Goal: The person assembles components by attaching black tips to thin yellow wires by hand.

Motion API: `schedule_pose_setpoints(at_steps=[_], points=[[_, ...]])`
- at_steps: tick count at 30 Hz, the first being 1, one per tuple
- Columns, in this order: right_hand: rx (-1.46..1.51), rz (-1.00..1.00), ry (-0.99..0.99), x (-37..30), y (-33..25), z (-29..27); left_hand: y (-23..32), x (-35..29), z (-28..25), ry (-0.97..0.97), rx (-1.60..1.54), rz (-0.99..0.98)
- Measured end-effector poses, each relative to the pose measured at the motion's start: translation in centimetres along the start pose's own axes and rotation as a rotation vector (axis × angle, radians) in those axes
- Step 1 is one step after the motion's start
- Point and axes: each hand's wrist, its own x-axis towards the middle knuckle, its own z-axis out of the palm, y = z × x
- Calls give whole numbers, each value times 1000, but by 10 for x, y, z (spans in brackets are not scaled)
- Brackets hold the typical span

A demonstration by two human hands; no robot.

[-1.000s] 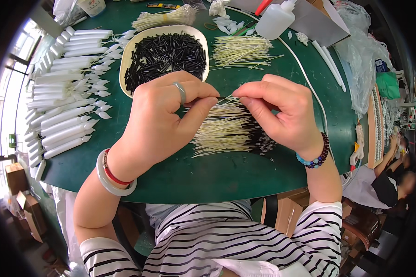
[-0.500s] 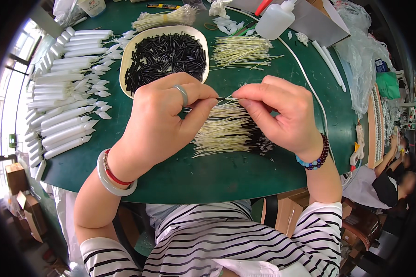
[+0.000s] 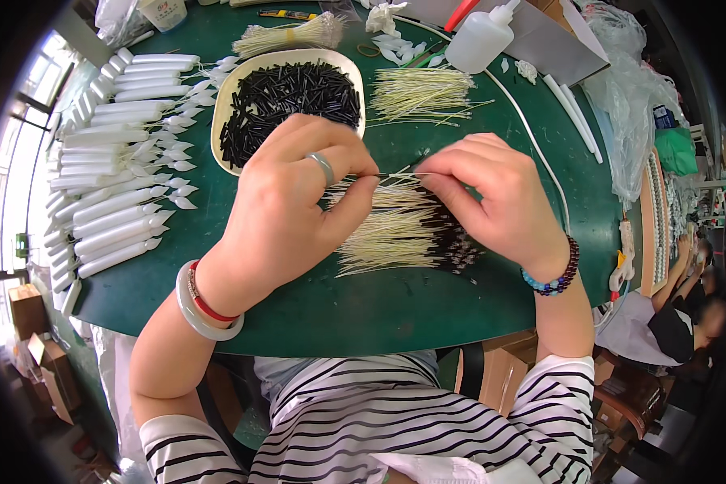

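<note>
Over a pile of pale yellow wires [image 3: 391, 230], my left hand [image 3: 302, 189] pinches the end of a thin black tube [image 3: 394, 175] between thumb and forefinger. Facing it, my right hand [image 3: 492, 189] pinches a thin wire at the tube's other side; its fingertips hide most of that end. The tube lies almost level between the two pinches. In the pile, the wires' right ends are dark, with small clear tips. Behind my left hand, a cream tray [image 3: 216, 133] holds many short black tubes [image 3: 290, 101].
White candle-shaped sticks [image 3: 117, 214] lie in rows at the left. Another bundle of pale wires [image 3: 422, 90] lies behind my hands. A white squeeze bottle [image 3: 480, 44], a white cable [image 3: 518, 105] and white tubes [image 3: 571, 113] are at the back right. A person sits far right.
My fingertips have drawn a little farther apart, the right ones moving right. More of the black tube shows between them. My left hand has tilted slightly.
</note>
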Motion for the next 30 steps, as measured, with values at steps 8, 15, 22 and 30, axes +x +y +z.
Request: schedule_pose_setpoints(at_steps=[8, 15, 22, 30], points=[[210, 47, -43, 5, -8, 8, 5, -1, 3, -73, -81, -50], [-3, 25, 82, -1, 9, -8, -7, -2, -8, -84, -22, -152], [78, 5, 74, 1, 0, 5, 2, -2, -3, -140, -97, -192], [135, 22, 92, -1, 2, 9, -2, -2, 0, -122, -67, -112]])
